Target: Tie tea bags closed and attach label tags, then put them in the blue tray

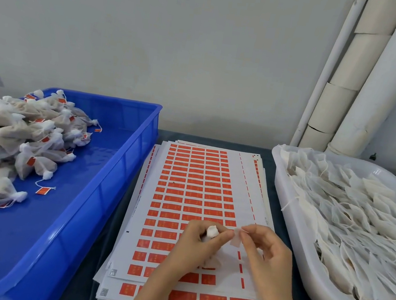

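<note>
My left hand (197, 247) grips a white tea bag (212, 232) whose gathered top pokes up between thumb and fingers; most of the bag is hidden by the hand. My right hand (263, 254) pinches a small pale label tag (235, 239) right beside the left thumb. Both hands hover over a stack of sticker sheets (194, 190) with rows of orange-red labels. The blue tray (118, 164) at the left holds a heap of tied tea bags (20, 140) with red tags.
A white tray (290, 229) at the right is full of untied flat tea bags (359, 223). Dark table cloth shows between the trays. White pipes (359, 78) lean against the grey wall at the back right.
</note>
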`<state>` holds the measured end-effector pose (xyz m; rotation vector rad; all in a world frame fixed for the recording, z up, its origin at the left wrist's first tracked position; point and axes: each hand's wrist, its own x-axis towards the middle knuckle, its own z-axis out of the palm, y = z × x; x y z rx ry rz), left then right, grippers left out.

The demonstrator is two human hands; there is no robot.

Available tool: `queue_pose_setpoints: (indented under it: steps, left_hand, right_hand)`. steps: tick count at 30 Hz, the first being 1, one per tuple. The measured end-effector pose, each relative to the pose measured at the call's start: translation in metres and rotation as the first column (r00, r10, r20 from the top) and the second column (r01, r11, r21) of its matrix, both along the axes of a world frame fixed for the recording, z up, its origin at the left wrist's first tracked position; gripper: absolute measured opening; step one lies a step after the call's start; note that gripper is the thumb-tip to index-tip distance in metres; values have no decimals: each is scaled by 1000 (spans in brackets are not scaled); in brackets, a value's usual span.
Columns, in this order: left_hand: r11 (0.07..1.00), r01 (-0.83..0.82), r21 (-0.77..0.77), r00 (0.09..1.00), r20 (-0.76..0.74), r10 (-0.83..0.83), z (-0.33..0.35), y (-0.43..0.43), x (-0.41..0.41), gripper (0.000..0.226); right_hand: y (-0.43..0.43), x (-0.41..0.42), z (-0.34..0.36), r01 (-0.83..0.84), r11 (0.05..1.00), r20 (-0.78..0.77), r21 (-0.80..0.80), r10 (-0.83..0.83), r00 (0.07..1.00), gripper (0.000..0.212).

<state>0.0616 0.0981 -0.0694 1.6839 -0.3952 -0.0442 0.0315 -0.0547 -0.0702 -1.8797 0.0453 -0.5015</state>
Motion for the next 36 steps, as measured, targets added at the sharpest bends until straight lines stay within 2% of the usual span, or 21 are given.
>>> queue_pose_setpoints:
  steps: [3,8,13,25,30,32,34,36]
  left_hand:
    - [1000,9,-20,999,-52,-10,0,2,0,16]
    - [998,-61,-31,992,-114,57,-2,1,1,20]
    - [994,-87,-63,984,-158,77,-3,2,2,20]
    - [992,-95,-85,974,-212,75,1,4,1,26]
    - [988,-139,-72,970,-211,121,0,3,2,23]
    - [987,-147,-69,972,-195,131,-1,3,3,21]
    - [991,-113,-71,980,-172,100,-1,2,2,19]
    - [996,-79,-52,987,-145,71,0,1,1,18]
  right_hand:
    - [1,-3,-1,10,998,61,-69,-6,998,6]
    - [4,-8,-2,53,974,205,-220,-7,979,15]
    - [4,-8,0,44,963,276,-266,32,961,20]
    - [6,-7,-1,64,961,241,-269,3,971,20]
    - [4,-6,-5,98,940,243,-326,-16,970,36]
    - [5,-6,-5,110,948,247,-300,-34,968,41]
    - [6,-6,-3,102,967,214,-231,-52,975,36]
    - [8,-6,-2,63,982,145,-179,-37,989,22]
